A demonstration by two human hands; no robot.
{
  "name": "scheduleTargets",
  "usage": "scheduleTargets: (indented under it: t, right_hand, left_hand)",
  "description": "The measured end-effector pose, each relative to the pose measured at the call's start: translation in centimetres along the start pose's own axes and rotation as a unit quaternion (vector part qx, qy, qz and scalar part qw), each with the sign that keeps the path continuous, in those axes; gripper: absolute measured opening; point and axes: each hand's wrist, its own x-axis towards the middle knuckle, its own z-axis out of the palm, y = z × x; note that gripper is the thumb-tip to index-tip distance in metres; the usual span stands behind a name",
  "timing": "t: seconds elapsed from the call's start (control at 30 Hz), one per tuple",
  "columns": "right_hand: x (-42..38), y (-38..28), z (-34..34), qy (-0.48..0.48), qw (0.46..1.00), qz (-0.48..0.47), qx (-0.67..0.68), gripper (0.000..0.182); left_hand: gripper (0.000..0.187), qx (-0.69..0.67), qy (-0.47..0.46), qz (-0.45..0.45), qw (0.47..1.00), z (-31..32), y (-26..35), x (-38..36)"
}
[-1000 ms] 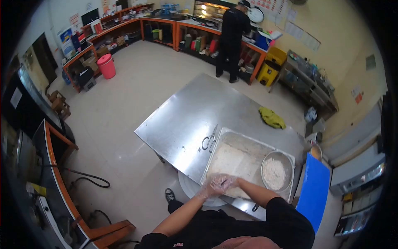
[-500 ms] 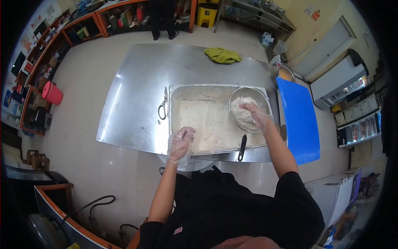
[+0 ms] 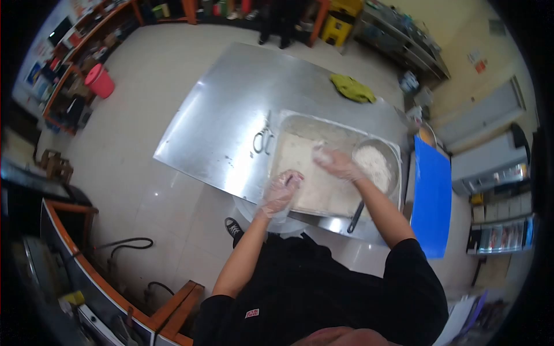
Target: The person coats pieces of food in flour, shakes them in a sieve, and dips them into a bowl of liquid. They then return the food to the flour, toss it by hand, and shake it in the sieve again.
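Note:
A shallow metal tray [image 3: 340,121] with a layer of white flour [image 3: 309,167] lies on the steel table. My left hand [image 3: 281,193], in a clear plastic glove, is at the tray's near left side with its fingers curled closed; what they hold, if anything, is hidden. Over the middle of the flour is my gloved right hand [image 3: 336,163], fingers stretched out to the left and slightly blurred, with white powder on them. To its right, a round strainer [image 3: 397,179] rests in the tray, a heap of flour [image 3: 372,164] inside and its black handle [image 3: 356,217] pointing toward me.
Scissors [image 3: 264,137] lie left of the tray on the steel table [image 3: 225,104]. A green cloth [image 3: 353,88] is near the far edge. A blue board [image 3: 431,199] stands at the right, by a bowl [image 3: 427,135] of orange contents. Another person [image 3: 283,20] stands beyond the table.
My right hand has left the flour in the strainer and moved left over the tray. My left hand stays closed at the tray's near left side. The camera view has turned.

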Motion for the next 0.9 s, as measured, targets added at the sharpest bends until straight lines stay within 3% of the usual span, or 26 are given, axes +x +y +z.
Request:
scheduleTargets:
  t: [0.07, 0.1, 0.13, 0.17, 0.2, 0.3, 0.4, 0.5, 0.53, 0.63, 0.67, 0.8, 0.9]
  right_hand:
    - [7.1, 4.8, 6.8, 0.018, 0.99, -0.141, -0.026, 0.06]
    - [12.2, 8.8, 10.5, 0.014, 0.977, -0.198, -0.076, 0.069]
    - [17.0, 12.7, 14.2, -0.023, 0.966, -0.2, -0.161, 0.074]
    - [19.5, 13.8, 16.1, -0.067, 0.948, -0.25, -0.184, 0.076]
    - [16.6, 11.2, 16.6, -0.034, 0.961, -0.275, 0.011, 0.072]
    - [11.2, 8.9, 16.7, -0.14, 0.953, -0.265, -0.04, 0.071]
    - [6.9, 9.8, 15.3, -0.214, 0.948, -0.23, -0.055, 0.071]
    - [6.3, 10.6, 12.6, -0.27, 0.942, -0.184, -0.073, 0.072]
    - [6.5, 9.9, 11.4, -0.315, 0.933, -0.125, -0.117, 0.064]
    - [1.4, 7.0, 8.7, -0.194, 0.95, 0.161, -0.184, 0.057]
    - [-0.9, 6.6, 8.8, -0.204, 0.956, 0.196, -0.075, 0.055]
    - [0.8, 10.0, 12.8, -0.276, 0.959, 0.026, -0.05, 0.053]
    - [3.7, 7.8, 15.3, -0.282, 0.945, -0.137, -0.092, 0.052]
  left_hand:
    - [0.021, -0.047, -0.009, 0.033, 0.998, 0.3, -2.7, 0.5]
    - [0.021, -0.082, -0.018, 0.079, 0.993, 0.8, -5.2, 1.2]
    - [0.02, -0.099, -0.03, 0.089, 0.991, 1.0, -5.4, 1.4]
    - [0.02, -0.132, 0.036, 0.078, 0.988, 1.5, -3.4, 0.2]
    - [0.019, -0.067, 0.033, 0.13, 0.989, 1.0, -1.7, -0.2]
    - [0.018, 0.038, 0.072, 0.173, 0.982, 0.1, 0.4, -0.8]
    - [0.018, 0.094, 0.085, 0.193, 0.973, 0.4, -1.3, 0.2]
    - [0.019, 0.133, 0.074, 0.146, 0.978, 0.0, 1.4, -1.0]
    - [0.019, 0.122, 0.078, 0.155, 0.977, -0.1, 0.9, -1.3]
    - [0.02, 0.098, 0.089, 0.186, 0.974, 0.4, 0.1, -1.1]
    - [0.019, 0.098, 0.092, 0.191, 0.972, 0.5, 0.1, -1.2]
    - [0.019, 0.115, 0.063, 0.132, 0.983, -0.3, 2.0, -1.7]
    - [0.017, 0.039, 0.111, 0.241, 0.963, 1.0, -1.2, -0.6]
